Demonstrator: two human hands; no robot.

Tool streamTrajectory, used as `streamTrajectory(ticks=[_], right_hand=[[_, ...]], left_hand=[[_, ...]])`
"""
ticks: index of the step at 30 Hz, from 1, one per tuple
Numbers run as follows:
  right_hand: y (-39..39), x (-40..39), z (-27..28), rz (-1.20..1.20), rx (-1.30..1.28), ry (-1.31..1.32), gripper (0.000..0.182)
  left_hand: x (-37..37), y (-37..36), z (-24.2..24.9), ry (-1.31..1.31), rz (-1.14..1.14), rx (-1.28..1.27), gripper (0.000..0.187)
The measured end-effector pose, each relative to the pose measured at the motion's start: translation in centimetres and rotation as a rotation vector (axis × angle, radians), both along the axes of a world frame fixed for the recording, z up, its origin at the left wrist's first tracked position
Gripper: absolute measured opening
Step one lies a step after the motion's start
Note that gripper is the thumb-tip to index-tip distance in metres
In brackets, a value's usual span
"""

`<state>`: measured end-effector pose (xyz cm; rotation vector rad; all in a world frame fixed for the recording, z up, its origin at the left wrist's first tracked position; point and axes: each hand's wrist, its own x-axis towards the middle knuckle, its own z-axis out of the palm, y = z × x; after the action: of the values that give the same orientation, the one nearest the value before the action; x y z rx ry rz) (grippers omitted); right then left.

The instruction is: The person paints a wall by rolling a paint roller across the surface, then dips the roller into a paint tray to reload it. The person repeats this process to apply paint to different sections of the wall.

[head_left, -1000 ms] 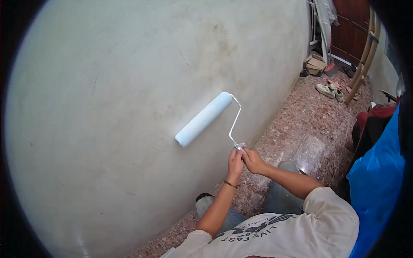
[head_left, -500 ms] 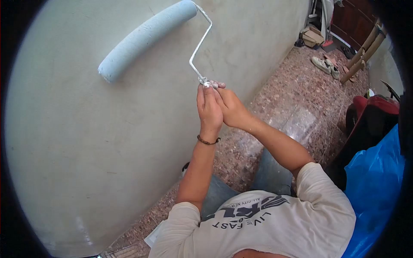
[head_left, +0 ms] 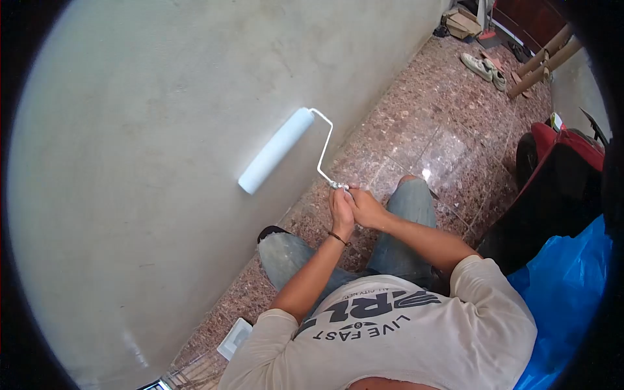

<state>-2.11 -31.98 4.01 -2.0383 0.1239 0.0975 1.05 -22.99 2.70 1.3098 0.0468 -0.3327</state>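
Observation:
Both hands are closed around the handle end of a paint roller [head_left: 276, 151], one against the other. My left hand [head_left: 342, 213], with a dark bracelet at the wrist, is on the side nearer the wall. My right hand [head_left: 368, 209] wraps in from the other side. Most of the handle is hidden by the fingers. From it a bent white wire frame runs up to the pale blue roller sleeve, which lies slanted against or very close to the grey wall [head_left: 149, 162]; contact cannot be made out for certain.
A speckled reddish tile floor [head_left: 416, 104] runs along the wall. Pale shoes [head_left: 478, 66], a cardboard box [head_left: 463, 25] and wooden poles [head_left: 543, 68] are farther off. On the right are a red and black object [head_left: 552, 182] and blue plastic [head_left: 565, 286]. A white tray-like item [head_left: 234, 338] lies at lower left.
The roller and both hands have moved down along the wall, slightly to the right, and closer to my knees. My grip stays on the handle.

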Motion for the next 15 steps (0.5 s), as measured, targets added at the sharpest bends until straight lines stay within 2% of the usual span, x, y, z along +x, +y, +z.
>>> streamTrajectory(ticks=[2,6,9,12,13,15], right_hand=[[-0.3,-0.4,-3.2,0.004,-0.046,0.043,0.042],[-0.4,-0.9,-4.8,0.002,-0.135,0.186,0.049],[-0.4,-0.3,-7.6,-0.012,-0.154,0.306,0.053],[0.0,0.3,-9.0,-0.052,-0.168,0.385,0.054],[-0.1,0.7,-9.7,-0.063,-0.164,0.384,0.054],[0.0,1.5,-11.5,-0.008,-0.159,0.481,0.055]], left_hand=[[-0.1,-0.1,-4.8,0.108,0.015,-0.018,0.026],[-0.9,-0.5,-5.6,0.378,0.060,-0.079,0.022],[0.0,-0.3,-10.9,0.499,0.055,-0.134,0.020],[0.3,-0.9,-10.3,0.573,0.123,-0.042,0.022],[1.2,-0.3,-14.3,0.625,0.071,-0.109,0.022],[1.8,-0.3,-15.0,0.683,0.035,-0.121,0.022]])
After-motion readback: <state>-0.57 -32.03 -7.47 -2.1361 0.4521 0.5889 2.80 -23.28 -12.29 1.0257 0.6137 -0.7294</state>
